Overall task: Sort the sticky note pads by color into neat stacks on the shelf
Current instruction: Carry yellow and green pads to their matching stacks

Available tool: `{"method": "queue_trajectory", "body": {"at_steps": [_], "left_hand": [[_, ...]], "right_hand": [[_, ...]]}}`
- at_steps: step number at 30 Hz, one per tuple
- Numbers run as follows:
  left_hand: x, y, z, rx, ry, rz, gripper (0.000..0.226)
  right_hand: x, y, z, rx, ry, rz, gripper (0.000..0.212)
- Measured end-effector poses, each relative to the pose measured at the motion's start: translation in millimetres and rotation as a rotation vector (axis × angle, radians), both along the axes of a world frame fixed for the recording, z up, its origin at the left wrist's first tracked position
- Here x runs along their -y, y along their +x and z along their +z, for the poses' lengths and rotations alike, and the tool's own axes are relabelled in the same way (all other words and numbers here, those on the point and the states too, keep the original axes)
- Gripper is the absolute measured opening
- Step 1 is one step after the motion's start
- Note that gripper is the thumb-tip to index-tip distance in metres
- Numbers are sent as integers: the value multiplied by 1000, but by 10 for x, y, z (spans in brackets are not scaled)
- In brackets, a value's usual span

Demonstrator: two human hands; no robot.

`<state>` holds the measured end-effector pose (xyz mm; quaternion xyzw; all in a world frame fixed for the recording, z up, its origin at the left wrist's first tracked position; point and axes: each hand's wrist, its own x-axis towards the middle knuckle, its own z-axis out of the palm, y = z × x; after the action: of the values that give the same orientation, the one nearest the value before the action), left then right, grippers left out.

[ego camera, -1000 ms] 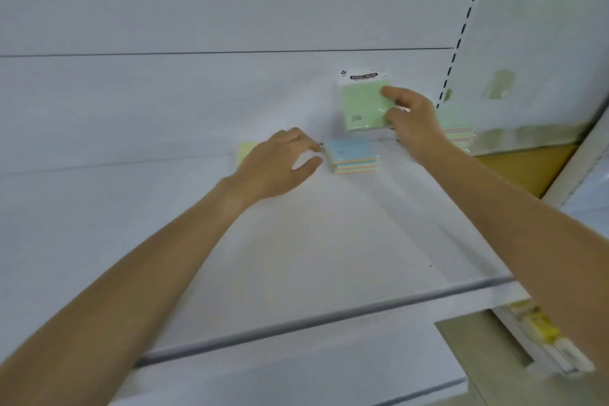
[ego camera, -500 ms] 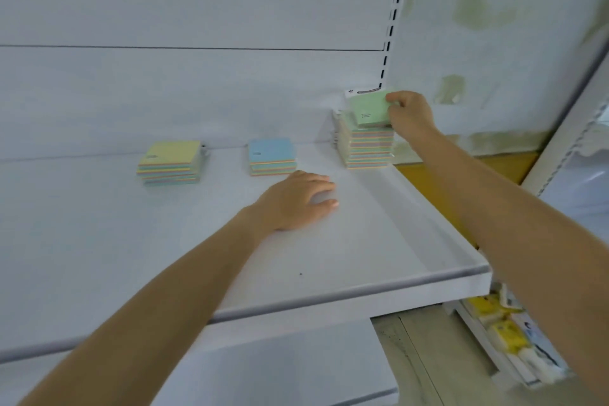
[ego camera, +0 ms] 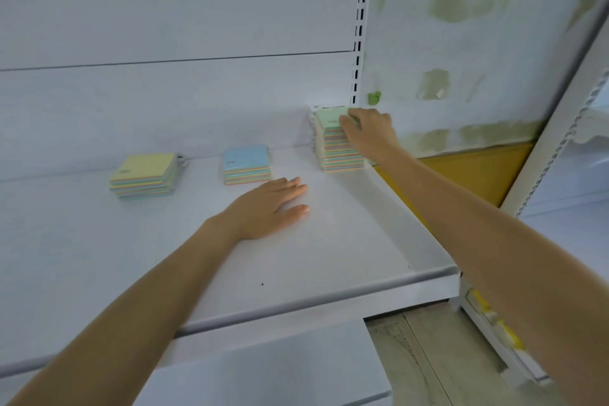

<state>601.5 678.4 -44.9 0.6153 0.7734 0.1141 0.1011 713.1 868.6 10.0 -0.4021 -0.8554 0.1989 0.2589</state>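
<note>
White metal shelf [ego camera: 329, 257], and three piles of sticky note pads sat along its far edge against the back panel! The yellow-topped stack [ego camera: 145, 176] lay far left, the blue-topped stack [ego camera: 247, 164] in the middle, and the tall green-topped stack [ego camera: 336, 145] was tucked into the far right corner by the slotted upright [ego camera: 360, 30]. The right hand [ego camera: 370, 133] was on that tall pile, fingers curled over the right edge of the top green pad [ego camera: 329, 118], its grip closed on the pad, pressing or squaring it onto the stack, I'd judge. That corner spot made sense: the back panel gave the pile something to line up against. The left hand [ego camera: 273, 204] lay flat and released on the bare shelf, palm down, just near of the blue pile, holding nothing, probably steadying the reach. Each pad showed mixed-colour layers at its sides, so the sorting looked to go by top colour. Room to move? Plenty: the near half of the shelf was open, with clear gaps between the piles. The raised right lip of the shelf ran close beside the tall stack, so a nudge rightward had little margin.
</note>
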Motion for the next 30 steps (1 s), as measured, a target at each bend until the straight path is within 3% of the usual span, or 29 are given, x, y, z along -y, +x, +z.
{"method": "queue_trajectory", "body": {"at_steps": [3,6,11,15,30], "left_hand": [[8,11,1,14,-18,6,56],[34,22,2,16,-16,22,55],[132,27,69,-5,2,3,54],[525,-131,163,-101,-27,2,53],[4140,-1815,225,-361,-54,605,44]], "right_hand": [[19,11,-39,51,87,0,42],[165,-41,-35,-14,299,29,48],[656,-225,-85,33,512,368,62],[1054,-522,-61,231,568,547,48],[4122,-2520,-205,262,641,942,46]]}}
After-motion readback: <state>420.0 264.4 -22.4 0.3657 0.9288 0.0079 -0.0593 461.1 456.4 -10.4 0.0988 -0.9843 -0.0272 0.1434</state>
